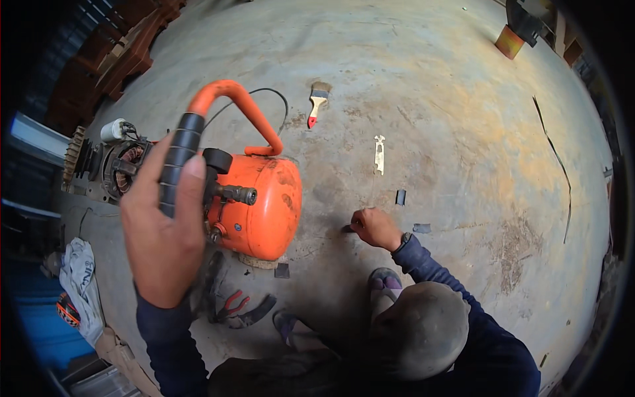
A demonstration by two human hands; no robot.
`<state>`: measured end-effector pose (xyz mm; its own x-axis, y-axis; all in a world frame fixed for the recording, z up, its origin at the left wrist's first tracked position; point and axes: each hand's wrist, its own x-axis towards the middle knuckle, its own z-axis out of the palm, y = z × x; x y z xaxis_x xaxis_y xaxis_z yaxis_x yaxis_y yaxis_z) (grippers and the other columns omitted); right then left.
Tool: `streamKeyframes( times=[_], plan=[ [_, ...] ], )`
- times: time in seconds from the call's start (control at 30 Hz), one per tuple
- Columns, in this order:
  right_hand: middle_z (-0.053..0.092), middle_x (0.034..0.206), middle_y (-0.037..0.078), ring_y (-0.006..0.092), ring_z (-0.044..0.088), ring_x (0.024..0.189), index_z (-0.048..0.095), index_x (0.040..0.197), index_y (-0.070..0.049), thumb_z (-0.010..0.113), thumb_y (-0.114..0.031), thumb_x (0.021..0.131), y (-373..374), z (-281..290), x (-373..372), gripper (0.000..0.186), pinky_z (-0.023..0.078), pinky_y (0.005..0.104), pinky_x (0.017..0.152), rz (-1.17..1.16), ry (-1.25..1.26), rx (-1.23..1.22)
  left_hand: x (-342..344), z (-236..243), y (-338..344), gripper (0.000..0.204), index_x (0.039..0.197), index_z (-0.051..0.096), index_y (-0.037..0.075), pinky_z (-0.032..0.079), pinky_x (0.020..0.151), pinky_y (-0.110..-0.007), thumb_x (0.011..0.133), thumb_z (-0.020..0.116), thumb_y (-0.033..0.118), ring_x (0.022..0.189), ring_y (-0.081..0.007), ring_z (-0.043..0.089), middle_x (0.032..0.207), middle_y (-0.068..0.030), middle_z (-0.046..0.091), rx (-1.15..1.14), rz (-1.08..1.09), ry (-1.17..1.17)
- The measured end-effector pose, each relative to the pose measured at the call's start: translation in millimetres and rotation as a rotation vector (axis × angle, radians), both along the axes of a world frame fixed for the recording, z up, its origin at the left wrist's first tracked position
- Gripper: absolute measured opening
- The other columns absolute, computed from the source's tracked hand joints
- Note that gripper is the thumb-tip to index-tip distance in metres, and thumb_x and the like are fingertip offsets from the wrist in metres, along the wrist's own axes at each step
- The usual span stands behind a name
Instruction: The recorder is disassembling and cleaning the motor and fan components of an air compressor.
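An orange air compressor tank (268,205) stands in front of me to the left. Its bent tube handle (254,119) carries a black ribbed grip (182,145). My left hand (162,231) is closed around that grip, thumb on the near side and fingers partly hidden. To the right of the tank, low over the floor, my right hand (378,228) pinches a small dark piece (347,229) whose kind I cannot make out. Beside the handle are a black round gauge-like part (217,160) and a metal outlet fitting (239,194).
A paintbrush (319,102), a flat metal multi-wrench (379,155) and dark scraps (401,197) lie on the concrete floor. Red-handled pliers (233,304) lie near my feet. An exposed motor (126,169) sits left of the tank. A dark cord (555,155) lies far right.
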<state>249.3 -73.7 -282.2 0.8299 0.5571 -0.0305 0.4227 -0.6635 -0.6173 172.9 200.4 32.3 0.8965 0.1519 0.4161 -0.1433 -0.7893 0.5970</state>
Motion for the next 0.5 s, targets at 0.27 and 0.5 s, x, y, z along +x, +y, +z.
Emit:
streamKeyframes(
  times=[0.27, 0.5],
  plan=[
    [0.069, 0.082, 0.021, 0.0397, 0.067, 0.076, 0.072, 0.087, -0.001, 0.064, -0.017, 0.085, -52, -34, 17, 0.017, 0.054, 0.0466, 0.069, -0.263, -0.037, 0.085, -16, 2, 50, 0.036, 0.127, 0.061, -0.001, 0.042, 0.064, -0.021, 0.097, 0.061, 0.019, 0.072, -0.0067, 0.053, 0.091, -0.0032, 0.065, -0.100, 0.072, -0.059],
    [0.071, 0.085, 0.020, 0.0335, 0.069, 0.073, 0.072, 0.092, 0.001, 0.067, -0.018, 0.087, -42, 24, 14, 0.020, 0.053, 0.0404, 0.068, -0.371, 0.005, 0.170, -42, -40, 84, 0.044, 0.132, 0.059, -0.003, 0.042, 0.064, -0.020, 0.090, 0.067, 0.011, 0.071, -0.0060, 0.052, 0.103, -0.0048, 0.068, -0.040, 0.216, 0.067]
  ],
)
